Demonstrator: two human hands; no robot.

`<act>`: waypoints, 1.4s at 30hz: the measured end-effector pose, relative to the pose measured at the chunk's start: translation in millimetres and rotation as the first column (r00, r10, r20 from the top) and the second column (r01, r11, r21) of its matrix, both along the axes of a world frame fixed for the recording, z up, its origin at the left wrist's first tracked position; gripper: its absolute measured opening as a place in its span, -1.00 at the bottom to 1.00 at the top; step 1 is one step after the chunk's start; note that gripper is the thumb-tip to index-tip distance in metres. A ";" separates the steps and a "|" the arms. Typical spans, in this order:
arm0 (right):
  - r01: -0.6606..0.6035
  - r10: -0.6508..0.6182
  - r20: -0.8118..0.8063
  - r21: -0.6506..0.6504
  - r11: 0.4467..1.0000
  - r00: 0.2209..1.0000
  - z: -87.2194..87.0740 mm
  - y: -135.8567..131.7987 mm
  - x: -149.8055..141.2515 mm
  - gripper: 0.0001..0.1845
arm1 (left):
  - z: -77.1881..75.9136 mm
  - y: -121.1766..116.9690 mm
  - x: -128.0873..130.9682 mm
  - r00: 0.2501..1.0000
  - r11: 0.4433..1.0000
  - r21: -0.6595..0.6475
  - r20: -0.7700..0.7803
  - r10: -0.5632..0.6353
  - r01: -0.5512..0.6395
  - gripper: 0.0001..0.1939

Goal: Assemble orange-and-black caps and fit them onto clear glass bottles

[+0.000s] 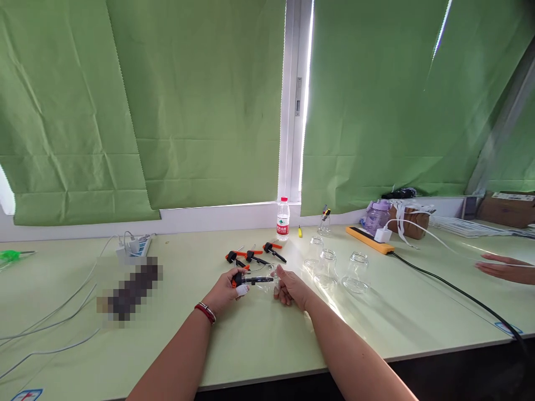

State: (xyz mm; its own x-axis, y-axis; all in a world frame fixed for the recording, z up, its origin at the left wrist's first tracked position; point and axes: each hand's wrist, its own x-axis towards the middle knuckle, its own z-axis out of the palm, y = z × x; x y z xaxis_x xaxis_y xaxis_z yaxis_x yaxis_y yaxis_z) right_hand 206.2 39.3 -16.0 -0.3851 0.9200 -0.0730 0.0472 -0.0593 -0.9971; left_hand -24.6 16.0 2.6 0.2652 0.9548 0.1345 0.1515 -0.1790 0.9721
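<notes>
My left hand (228, 291), with white wrapping on one finger, is closed around a black-and-orange tool (257, 280) with a long black shaft. In my right hand (290, 285) is a clear glass jar (265, 287), tilted on its side between my hands. The shaft points right and overlaps the jar; I cannot tell whether it is inside. Just beyond my hands lie several similar tools, among them one black-and-orange tool (275, 252). To the right stand several clear jars, including a nearer glass jar (356, 273) and a glass jar (328, 267) beside it.
A water bottle (283, 220) and a small glass with pens (325, 220) stand at the back. An orange power strip (370, 240) trails a black cable rightward. Another person's hand (505, 269) is at the right edge. White cables and a blurred dark patch lie left.
</notes>
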 end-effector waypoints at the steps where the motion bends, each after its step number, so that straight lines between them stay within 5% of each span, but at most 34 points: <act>1: -0.017 0.017 -0.028 0.017 1.000 0.999 0.7 -1.3 1.0 -0.28 | -0.3 0.5 -0.2 1.000 1.000 0.000 0.006 0.008 -0.008 -0.49; 5: -0.052 0.068 -0.143 0.114 0.992 0.987 6.6 -7.6 5.4 -0.25 | -0.7 1.3 -1.7 1.000 1.000 0.012 0.017 -0.005 0.005 -0.50; 11: -0.059 0.062 -0.051 0.054 0.997 0.997 8.4 -6.2 2.4 -0.39 | -0.1 -1.3 -0.6 0.998 0.999 0.007 0.021 -0.053 0.053 -0.48; 20: -0.060 0.075 -0.096 0.142 0.988 0.993 9.5 -9.7 4.8 -0.26 | 0.4 0.4 -1.7 1.000 1.000 0.016 0.007 -0.011 0.011 -0.50; 36: -0.081 0.082 -0.015 0.049 0.995 0.997 10.0 -7.4 4.4 -0.32 | 0.3 1.0 -6.7 0.999 0.999 0.053 -0.053 -0.008 0.011 -0.45; 42: -0.134 0.135 -0.009 0.085 0.987 0.991 1.6 -6.0 4.0 -0.29 | 6.8 -0.5 -1.1 0.992 0.988 0.149 0.127 0.013 -0.032 -0.24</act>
State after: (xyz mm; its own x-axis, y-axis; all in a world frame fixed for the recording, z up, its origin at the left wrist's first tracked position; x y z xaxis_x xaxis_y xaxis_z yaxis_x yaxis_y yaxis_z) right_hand 210.2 33.3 -14.4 -0.5062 0.8624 0.0089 0.0342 0.0304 -0.9990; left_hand -25.7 15.5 9.4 0.2158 0.9266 0.3079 0.0356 -0.3226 0.9459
